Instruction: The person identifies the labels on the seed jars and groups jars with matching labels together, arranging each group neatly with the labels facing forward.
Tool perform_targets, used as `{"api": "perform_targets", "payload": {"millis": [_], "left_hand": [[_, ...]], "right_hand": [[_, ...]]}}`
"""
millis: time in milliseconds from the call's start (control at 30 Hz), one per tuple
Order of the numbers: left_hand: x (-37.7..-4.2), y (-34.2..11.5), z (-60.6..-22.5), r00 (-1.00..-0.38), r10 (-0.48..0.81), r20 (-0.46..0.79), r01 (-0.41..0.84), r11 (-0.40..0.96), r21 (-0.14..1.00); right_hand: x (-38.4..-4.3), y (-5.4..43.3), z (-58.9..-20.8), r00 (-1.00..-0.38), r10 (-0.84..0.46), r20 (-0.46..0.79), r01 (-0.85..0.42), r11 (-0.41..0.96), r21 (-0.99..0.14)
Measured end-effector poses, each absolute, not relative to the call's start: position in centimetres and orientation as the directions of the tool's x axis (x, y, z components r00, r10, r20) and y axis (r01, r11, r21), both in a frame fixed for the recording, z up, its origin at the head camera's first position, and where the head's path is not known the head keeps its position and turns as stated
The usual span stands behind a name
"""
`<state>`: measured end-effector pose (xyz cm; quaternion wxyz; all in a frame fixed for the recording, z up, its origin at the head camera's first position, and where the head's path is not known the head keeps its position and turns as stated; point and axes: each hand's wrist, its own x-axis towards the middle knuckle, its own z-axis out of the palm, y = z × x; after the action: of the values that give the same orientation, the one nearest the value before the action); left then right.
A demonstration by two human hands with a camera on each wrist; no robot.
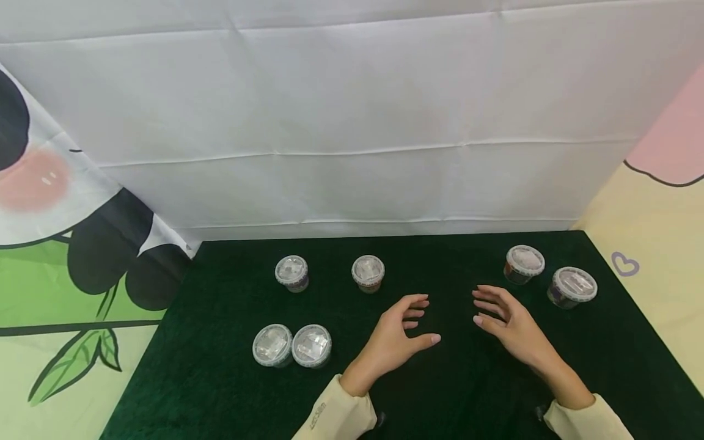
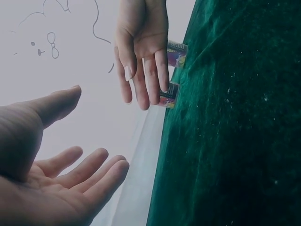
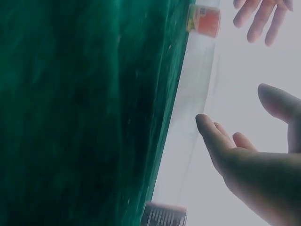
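My left hand (image 1: 397, 335) hovers over the middle of the dark green cloth, fingers relaxed and thumb apart, palm facing right. Opposite it, my right hand (image 1: 508, 327) is held with loosely bent fingers and its palm turned left. Neither hand holds anything. Nearest the left hand, a small round tub (image 1: 368, 273) with a clear lid stands behind the fingers. Beyond the right hand are two more lidded tubs, one reddish (image 1: 524, 264) and one dark-sided (image 1: 572, 287). In the left wrist view both palms show, with the right hand (image 2: 143, 52) overlapping a printed tub (image 2: 169, 95).
At the left, two lidded tubs, one (image 1: 272, 345) beside the other (image 1: 311, 346), stand close together; another tub (image 1: 291, 272) is behind them. A white cloth wall (image 1: 352, 183) rises along the back edge of the green cloth (image 1: 209, 391). Printed cartoon panels flank both sides.
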<state>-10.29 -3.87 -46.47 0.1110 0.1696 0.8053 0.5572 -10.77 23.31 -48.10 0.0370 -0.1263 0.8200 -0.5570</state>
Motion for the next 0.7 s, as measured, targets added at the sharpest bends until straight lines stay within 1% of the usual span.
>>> {"api": "perform_targets", "payload": {"millis": [167,300,500,700], "left_hand": [[-10.7,-3.2,-46.7,-0.92,0.392,0.008,0.143,0.317,0.938],[-11.0,-2.8,-47.0,-0.92,0.392,-0.012,0.127,0.324,0.937],[-11.5,-2.1,-47.3,-0.909,0.415,-0.032,0.114,0.323,0.939],[-11.9,-1.3,-47.4,-0.899,0.436,-0.038,0.115,0.319,0.941]], "right_hand": [[-10.9,24.7,-48.4,-0.961,-0.232,0.149,-0.224,0.341,-0.913],[-11.1,25.7,-48.6,-0.961,-0.216,0.17,-0.238,0.346,-0.907],[-11.3,27.1,-48.9,-0.97,-0.173,0.17,-0.222,0.354,-0.909],[-11.3,28.5,-49.1,-0.982,-0.128,0.137,-0.177,0.386,-0.906]]}}
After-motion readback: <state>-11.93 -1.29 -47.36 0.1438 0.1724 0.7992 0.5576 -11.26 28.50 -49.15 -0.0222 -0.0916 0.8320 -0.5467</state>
